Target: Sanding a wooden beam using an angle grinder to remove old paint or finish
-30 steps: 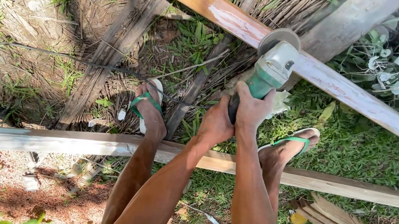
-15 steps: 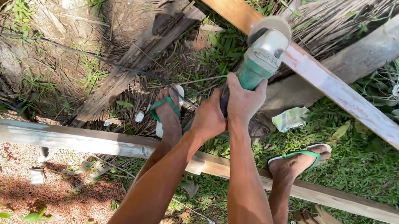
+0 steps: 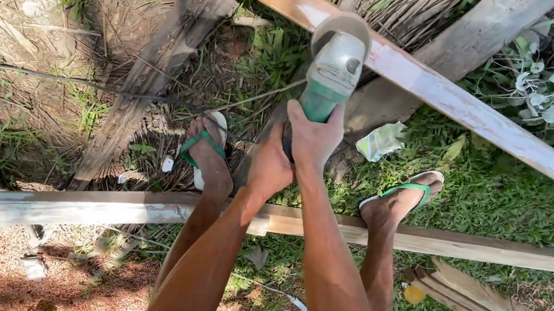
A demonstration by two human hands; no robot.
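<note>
Outdoors | both hands (image 3: 296, 153) grip angle grinder (image 3: 333, 67) | disc on plank (image 3: 451, 102)

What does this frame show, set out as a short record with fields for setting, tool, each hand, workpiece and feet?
Setting: outdoors, grass and dry palm fronds underfoot
Tool: green and grey handheld angle grinder, disc end on the workpiece
Right hand: gripping the grinder's green body
Left hand: gripping the rear of the grinder, beside the right
Workpiece: long pale wooden plank, running diagonally
Feet: green-strapped flip-flops
Near the legs: horizontal wooden beam
</note>
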